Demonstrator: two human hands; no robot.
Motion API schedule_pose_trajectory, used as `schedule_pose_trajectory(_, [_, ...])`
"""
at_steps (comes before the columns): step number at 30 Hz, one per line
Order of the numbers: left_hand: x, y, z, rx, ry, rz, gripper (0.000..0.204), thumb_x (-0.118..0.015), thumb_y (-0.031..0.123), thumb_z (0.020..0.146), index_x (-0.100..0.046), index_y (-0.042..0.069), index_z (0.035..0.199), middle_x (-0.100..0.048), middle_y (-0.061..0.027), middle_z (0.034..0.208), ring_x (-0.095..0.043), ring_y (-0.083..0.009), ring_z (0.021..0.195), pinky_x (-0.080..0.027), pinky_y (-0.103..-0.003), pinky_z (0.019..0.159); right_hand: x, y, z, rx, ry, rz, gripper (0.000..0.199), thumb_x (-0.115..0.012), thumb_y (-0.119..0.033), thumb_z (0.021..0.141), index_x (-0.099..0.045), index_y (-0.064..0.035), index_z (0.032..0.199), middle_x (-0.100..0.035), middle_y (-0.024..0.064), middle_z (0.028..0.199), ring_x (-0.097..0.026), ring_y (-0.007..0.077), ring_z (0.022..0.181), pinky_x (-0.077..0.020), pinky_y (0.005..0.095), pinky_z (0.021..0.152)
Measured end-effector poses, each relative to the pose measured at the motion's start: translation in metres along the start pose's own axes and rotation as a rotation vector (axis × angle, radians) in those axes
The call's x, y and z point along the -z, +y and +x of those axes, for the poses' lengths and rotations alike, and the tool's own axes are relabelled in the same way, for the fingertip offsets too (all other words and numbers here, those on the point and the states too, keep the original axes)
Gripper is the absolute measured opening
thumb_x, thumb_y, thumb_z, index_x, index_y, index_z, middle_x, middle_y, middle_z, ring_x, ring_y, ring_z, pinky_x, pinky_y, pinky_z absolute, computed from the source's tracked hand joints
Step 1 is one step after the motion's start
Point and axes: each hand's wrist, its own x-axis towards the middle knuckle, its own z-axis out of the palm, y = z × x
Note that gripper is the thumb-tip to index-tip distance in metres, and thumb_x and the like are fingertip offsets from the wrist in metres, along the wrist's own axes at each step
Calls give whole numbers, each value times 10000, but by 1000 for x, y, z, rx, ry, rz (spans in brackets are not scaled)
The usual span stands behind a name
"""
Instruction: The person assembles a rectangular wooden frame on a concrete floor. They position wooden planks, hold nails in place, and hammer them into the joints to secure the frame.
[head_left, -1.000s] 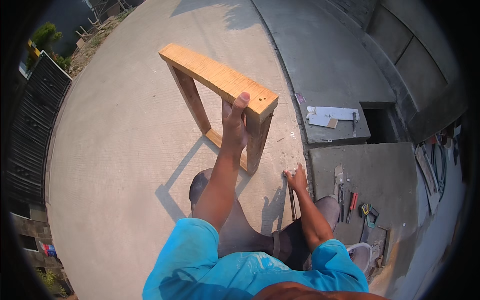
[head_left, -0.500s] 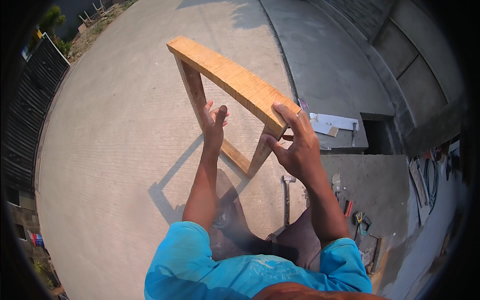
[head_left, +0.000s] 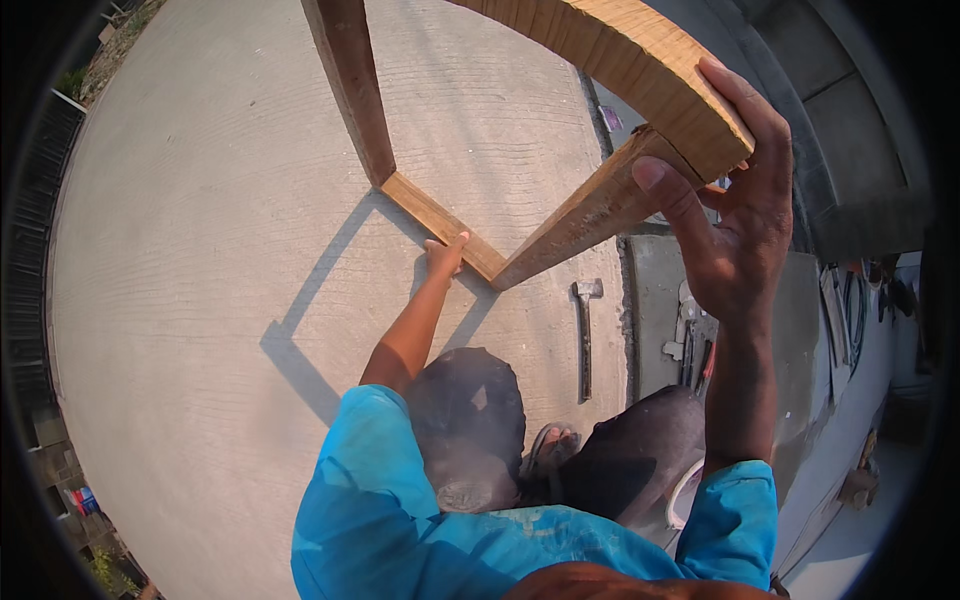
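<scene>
A rectangular wooden frame (head_left: 590, 215) stands tilted in front of me, its bright top board rising toward the camera and partly cut off by the upper edge. My right hand (head_left: 740, 215) grips the near right top corner, thumb on the inner face of the side board and fingers over the outer end. Down low, my left hand (head_left: 447, 256) is closed on the bottom board (head_left: 425, 210), its thumb on the upper face. Some of the left fingers are hidden behind that board. A hammer (head_left: 585, 340) lies on the concrete to the right of the frame's lower corner.
Concrete paving (head_left: 190, 260) spreads out to the left, with the frame's shadow (head_left: 300, 290) on it. Beyond the hammer, several hand tools (head_left: 690, 335) lie on a grey slab. A dark gate (head_left: 40, 200) borders the far left. My sandalled foot (head_left: 553, 445) shows between my knees.
The frame has come closer and its top has moved up and right with my right hand. My left hand, open before, has gone down and taken hold of the bottom board.
</scene>
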Motion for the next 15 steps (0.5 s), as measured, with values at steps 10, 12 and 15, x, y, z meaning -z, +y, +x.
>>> schedule_pose_trajectory(10, [-43, 38, -58, -231, 422, 159, 955, -844, 283, 781, -246, 3, 1470, -496, -268, 1359, -497, -412, 1316, -455, -504, 1080, -10, -37, -3, -31, 71, 50, 592, -762, -108, 900, -477, -35, 1414, -625, 112, 1158, -704, 205, 980, -634, 325, 781])
schedule_pose_trajectory(12, [-31, 51, -53, -589, 607, 342, 965, -850, 322, 742, -305, 45, 1488, -450, -245, 1485, -406, -412, 1433, -361, -514, 1178, -9, -14, -9, 64, 59, 82, 590, -755, -102, 907, -473, -33, 1420, -642, 102, 1121, -701, 199, 982, -626, 334, 797])
schedule_pose_trajectory(15, [15, 33, 9, -1392, -12, 876, 987, -855, 367, 711, -362, 143, 1536, -390, -127, 1581, -359, -322, 1479, -276, -529, 1222, -10, -2, 2, 219, 36, 78, 593, -752, -100, 913, -470, -43, 1431, -660, 89, 1068, -698, 188, 972, -613, 343, 818])
